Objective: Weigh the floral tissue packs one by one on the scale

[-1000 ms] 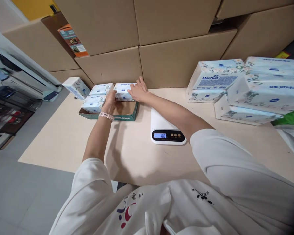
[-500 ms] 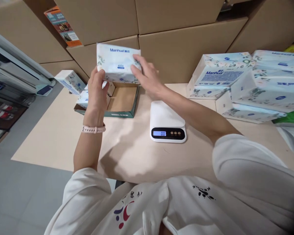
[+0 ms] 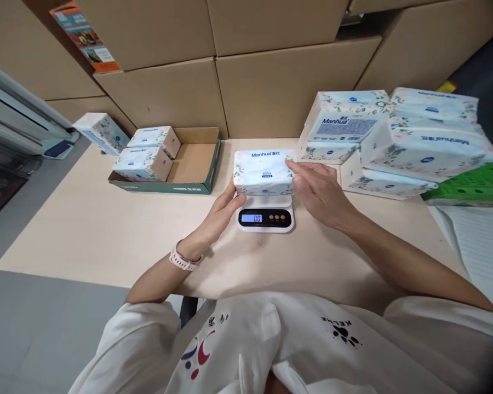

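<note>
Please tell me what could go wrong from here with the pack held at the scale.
The left hand and right hand both hold the pack; if they bear some weight during a reading, the displayed number, now 0.0, could be off.
The pack hides most of the scale, so it might be set down off-centre.
The upper pack in the stack at right juts past the one beneath; a bump might shift it.
</note>
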{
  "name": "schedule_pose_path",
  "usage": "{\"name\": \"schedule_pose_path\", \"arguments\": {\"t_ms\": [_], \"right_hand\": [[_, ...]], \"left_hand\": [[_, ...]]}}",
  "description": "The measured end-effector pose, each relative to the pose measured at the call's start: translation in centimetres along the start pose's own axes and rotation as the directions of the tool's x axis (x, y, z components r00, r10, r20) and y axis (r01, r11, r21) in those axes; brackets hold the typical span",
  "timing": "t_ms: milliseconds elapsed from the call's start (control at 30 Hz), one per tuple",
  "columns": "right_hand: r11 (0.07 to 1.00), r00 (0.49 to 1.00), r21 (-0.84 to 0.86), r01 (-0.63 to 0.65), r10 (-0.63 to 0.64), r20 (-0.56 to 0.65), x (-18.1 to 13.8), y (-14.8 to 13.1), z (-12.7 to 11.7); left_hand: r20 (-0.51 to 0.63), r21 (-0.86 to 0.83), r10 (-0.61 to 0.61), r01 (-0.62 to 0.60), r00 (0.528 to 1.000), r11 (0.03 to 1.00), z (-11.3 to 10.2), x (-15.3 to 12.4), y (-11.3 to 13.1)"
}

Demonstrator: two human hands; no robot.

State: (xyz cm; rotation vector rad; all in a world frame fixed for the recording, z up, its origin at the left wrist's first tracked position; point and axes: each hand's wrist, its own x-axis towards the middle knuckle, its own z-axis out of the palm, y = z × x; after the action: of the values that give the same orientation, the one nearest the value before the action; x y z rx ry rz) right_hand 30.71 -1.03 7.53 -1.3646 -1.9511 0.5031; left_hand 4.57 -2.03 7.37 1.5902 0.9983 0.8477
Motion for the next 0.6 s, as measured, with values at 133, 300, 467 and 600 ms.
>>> {"name": "schedule_pose_path", "arguments": {"t_ms": [133,300,467,600], "right_hand": [[0.998,0.999,0.055,-0.028,0.029,-0.024,-0.7,1.8,0.8],[0.959,0.947,0.241,-0.149,0.209,-0.245,-4.5,5.3,2.3],[0.796,0.833,0.488,-0.36,0.509,-0.217,-6.8,8.3,3.2],[0.801,0.848,0.491,-0.342,0.489,-0.207,-6.4,8.7,3.3]], "left_hand": [[-0.063,0.044,-0.068,0.071,0.996,0.997,-0.1,-0.2,-1.6],[-0.278,-0.097,-0.276,0.258,0.92,0.961,-1.4,-0.3,-4.8],[-0.397,-0.384,-0.439,0.288,0.806,0.877,-2.0,0.4,-5.9],[-0.418,-0.473,-0.467,0.252,0.779,0.844,-1.9,0.6,-5.5]]}}
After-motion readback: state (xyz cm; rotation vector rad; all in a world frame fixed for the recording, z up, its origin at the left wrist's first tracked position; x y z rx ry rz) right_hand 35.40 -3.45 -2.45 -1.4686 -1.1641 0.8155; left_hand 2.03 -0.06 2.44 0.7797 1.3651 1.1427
